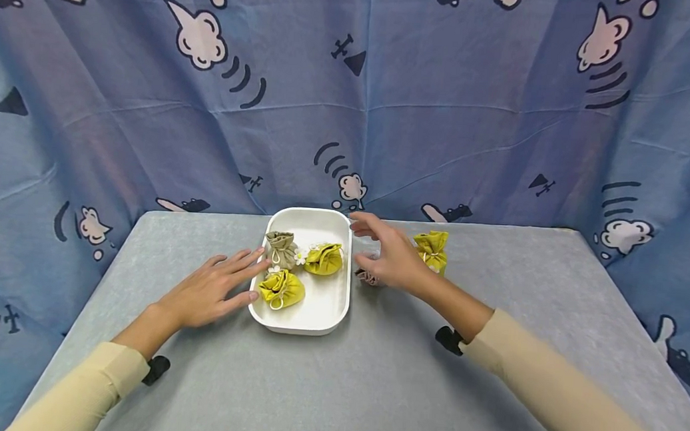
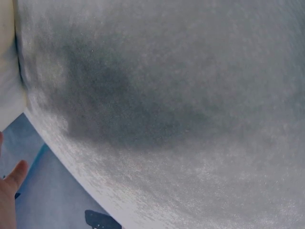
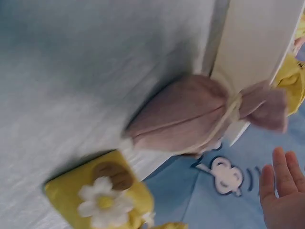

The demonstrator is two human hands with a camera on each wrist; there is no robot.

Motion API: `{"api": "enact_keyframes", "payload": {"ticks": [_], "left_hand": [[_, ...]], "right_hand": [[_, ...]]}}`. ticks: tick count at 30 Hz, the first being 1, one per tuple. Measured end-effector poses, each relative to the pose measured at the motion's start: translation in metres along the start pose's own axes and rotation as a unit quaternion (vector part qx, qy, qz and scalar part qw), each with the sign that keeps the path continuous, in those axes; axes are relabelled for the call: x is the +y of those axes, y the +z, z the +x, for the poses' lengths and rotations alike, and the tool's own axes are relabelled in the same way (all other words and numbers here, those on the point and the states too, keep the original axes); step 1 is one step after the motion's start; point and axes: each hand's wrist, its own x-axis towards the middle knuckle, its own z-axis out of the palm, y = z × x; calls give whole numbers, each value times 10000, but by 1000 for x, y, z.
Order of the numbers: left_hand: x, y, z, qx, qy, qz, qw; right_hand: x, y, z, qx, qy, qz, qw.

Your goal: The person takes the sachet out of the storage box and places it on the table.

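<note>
My left hand (image 1: 210, 293) has its fingers spread and its fingertips at the left rim of a white tray (image 1: 295, 327). Inside the tray sit a khaki drawstring pouch (image 1: 283, 250) and two yellow pouches, one at the right (image 1: 324, 260) and one at the front (image 1: 282, 291). Just right of the tray, my right hand (image 1: 399, 256) hovers with loosely bent fingers, holding nothing. It partly hides a mauve pouch (image 1: 367, 277). In the right wrist view this mauve pouch (image 3: 186, 114) stands close beside the tray wall, tied with a pale cord.
Another yellow pouch (image 1: 433, 247), with a white flower (image 3: 105, 200), stands on the table beyond my right forearm. The grey table (image 1: 320, 401) ends at a blue printed curtain (image 1: 307, 72) hanging behind it.
</note>
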Motion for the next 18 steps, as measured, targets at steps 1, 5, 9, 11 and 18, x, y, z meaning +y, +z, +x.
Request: {"api": "enact_keyframes", "payload": {"ticks": [1,5,9,11,18], "left_hand": [[0,0,0,6,7,6,10000],[-1,0,0,20,33,21,10000],[-1,1,1,5,41,24,10000],[-1,1,1,-6,43,29,10000],[-1,-1,0,-26,-4,23,10000]], "right_hand": [[-4,2,0,-20,-44,41,10000],[-18,10,1,-184,-269,259,9991],[-31,19,1,-496,-372,459,9970],[-37,22,0,-635,-397,510,9959],[-57,33,0,-950,-632,614,9916]]}}
